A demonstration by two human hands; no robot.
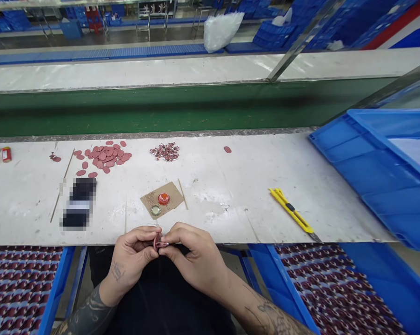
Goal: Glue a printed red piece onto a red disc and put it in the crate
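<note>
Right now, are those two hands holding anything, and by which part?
Yes. Both the left hand and right hand pinch one small pink piece between their fingertips, at its edges; its exact shape is too small to tell.

A cardboard scrap [163,199] lies on the table [230,186] at centre; discs [105,156] lie far left, a utility knife [291,209] right, a crate [380,163] further right.

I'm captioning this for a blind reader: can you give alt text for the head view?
Both hands, left hand and right hand, pinch a small pink piece at a white table's edge. Pink discs and a yellow knife lie beyond.
</note>
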